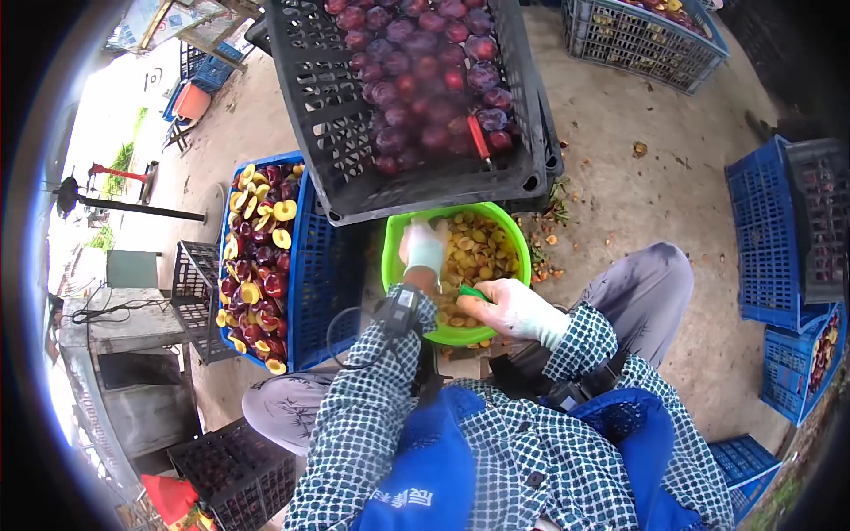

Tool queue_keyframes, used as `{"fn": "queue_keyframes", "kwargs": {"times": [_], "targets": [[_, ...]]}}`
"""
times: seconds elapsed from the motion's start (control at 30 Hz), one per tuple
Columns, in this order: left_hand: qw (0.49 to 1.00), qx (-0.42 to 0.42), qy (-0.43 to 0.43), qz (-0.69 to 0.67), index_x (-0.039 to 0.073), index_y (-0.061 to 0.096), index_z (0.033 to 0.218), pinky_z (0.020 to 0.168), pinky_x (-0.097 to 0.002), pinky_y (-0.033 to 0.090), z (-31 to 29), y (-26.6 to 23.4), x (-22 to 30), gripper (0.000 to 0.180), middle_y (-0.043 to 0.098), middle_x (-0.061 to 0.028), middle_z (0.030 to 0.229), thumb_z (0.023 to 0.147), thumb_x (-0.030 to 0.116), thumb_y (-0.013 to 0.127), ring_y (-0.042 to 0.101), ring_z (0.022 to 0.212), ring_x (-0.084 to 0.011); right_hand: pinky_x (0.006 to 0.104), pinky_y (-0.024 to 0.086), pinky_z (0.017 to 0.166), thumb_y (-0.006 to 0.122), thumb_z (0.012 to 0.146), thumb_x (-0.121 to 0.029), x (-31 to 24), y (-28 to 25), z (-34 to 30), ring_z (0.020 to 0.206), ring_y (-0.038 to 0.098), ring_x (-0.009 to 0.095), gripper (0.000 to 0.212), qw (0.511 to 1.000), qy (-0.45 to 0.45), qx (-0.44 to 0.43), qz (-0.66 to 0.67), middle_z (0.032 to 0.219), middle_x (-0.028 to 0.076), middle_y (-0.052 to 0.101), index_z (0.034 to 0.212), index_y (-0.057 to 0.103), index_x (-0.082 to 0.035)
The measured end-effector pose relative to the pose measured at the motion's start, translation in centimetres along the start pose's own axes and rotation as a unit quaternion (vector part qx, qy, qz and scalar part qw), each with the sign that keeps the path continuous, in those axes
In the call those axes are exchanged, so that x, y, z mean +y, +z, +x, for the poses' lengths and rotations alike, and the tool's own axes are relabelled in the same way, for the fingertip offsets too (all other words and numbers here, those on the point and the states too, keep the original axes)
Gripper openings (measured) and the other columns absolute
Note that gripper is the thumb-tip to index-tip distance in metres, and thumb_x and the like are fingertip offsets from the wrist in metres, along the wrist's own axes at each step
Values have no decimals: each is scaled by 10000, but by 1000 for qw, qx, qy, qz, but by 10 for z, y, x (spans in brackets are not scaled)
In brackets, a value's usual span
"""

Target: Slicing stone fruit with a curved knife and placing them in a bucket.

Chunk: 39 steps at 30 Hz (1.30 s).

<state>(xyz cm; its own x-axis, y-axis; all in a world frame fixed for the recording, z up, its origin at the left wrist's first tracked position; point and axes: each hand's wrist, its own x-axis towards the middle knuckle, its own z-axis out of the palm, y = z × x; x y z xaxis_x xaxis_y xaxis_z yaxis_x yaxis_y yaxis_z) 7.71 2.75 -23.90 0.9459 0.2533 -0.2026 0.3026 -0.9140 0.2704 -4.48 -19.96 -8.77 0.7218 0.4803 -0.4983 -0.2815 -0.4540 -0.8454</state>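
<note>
We see two hands in white gloves over a green bowl (509, 232). The left hand (424, 247) is curled, and it hangs just above the yellow pits (482, 252) in the bowl. We cannot tell if it holds anything. The right hand (513, 309) is closed around a small tool with a green handle (475, 294). The two hands are near each other but do not touch. A small black box (403, 309) is strapped to the left wrist, and a thin black wire runs from it.

The bowl sits right under the hands, between the person's knees. It is full of yellow pits and bits of fruit.

Just past the hands stands a big black crate (328, 115), tipped toward us. It holds many whole purple plums (416, 71). A red thing lies among them.

To the left of the left hand is a blue crate (323, 274). It holds cut plum halves (257, 257), some red and some yellow.

Far to the right of the right hand are more blue crates (761, 257) on the dirt floor. Some bits of fruit lie on the floor near the bowl.
</note>
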Motion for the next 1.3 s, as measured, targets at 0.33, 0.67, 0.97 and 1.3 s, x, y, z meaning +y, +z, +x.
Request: {"fn": "queue_keyframes", "kwargs": {"times": [0.33,0.67,0.97,1.3], "targets": [[960,-99,92,-247,55,710,1452,1016,-433,614,-28,-23,5,554,805,-214,1293,1005,377,769,784,1193,-329,368,550,627,682,1101,-482,27,-8,17,683,688,187,542,952,67,188,232,776,78,727,1284,737,25],[643,-377,-22,-666,37,674,1478,946,-340,590,-119,-96,33,427,746,-73,1274,1171,327,612,713,1097,-165,282,433,440,649,1148,-483,16,-9,22,521,549,106,444,890,38,165,424,910,18,678,1248,669,-51],[962,-67,243,-104,85,721,1444,1007,-449,607,-63,-37,-6,475,793,-191,1270,997,234,780,765,1125,-348,551,578,812,632,1096,-455,44,-10,33,910,746,473,454,941,-33,329,75,943,271,761,1189,759,-29],[888,-229,216,-336,74,719,1401,967,-451,606,-65,-20,33,418,772,-171,1261,1061,317,720,767,1140,-323,587,586,879,640,1082,-464,34,-16,18,980,747,521,449,948,12,317,17,975,302,766,1153,765,-39]]}}
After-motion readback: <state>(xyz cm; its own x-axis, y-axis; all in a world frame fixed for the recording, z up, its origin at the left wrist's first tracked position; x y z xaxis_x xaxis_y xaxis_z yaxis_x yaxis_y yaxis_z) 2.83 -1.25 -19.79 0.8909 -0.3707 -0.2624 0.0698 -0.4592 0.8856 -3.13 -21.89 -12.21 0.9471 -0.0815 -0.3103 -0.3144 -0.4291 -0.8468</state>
